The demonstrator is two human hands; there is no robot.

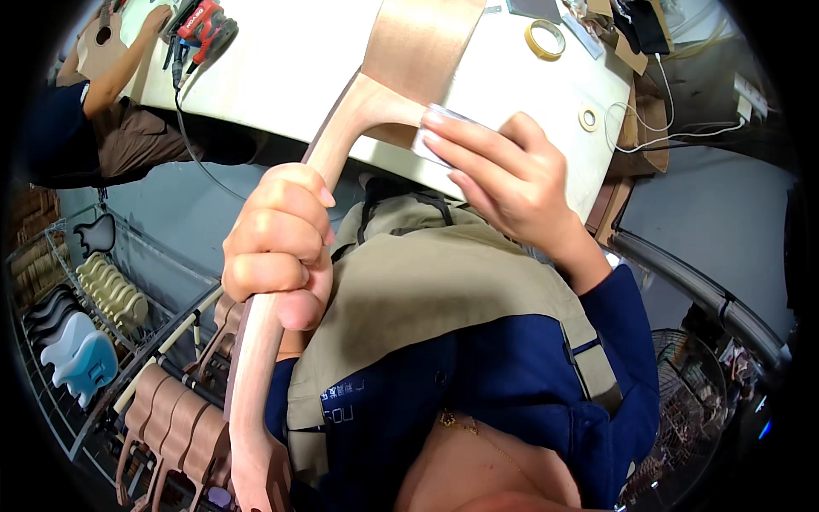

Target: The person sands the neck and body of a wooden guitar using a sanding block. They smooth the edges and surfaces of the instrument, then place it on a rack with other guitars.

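Note:
An unfinished wooden guitar (414, 47), its pale neck attached to a broader light brown body, slants from the bench down past my lap. My left hand (277, 239) is closed around the neck, fingers wrapped over it, with the neck's lower end hanging below. My right hand (512, 175) holds a thin whitish sheet or pad (423, 149) with fingers pressed together, touching the curved junction of neck and body. The sheet is mostly hidden under my fingers.
The white bench (546, 102) carries tape rolls (545, 39) and a red power sander (205, 32). A co-worker's arm (115, 77) is at upper left beside another guitar. Racks of bodies (81, 358) and necks (175, 410) stand lower left; a caged fan (682, 401) sits at right.

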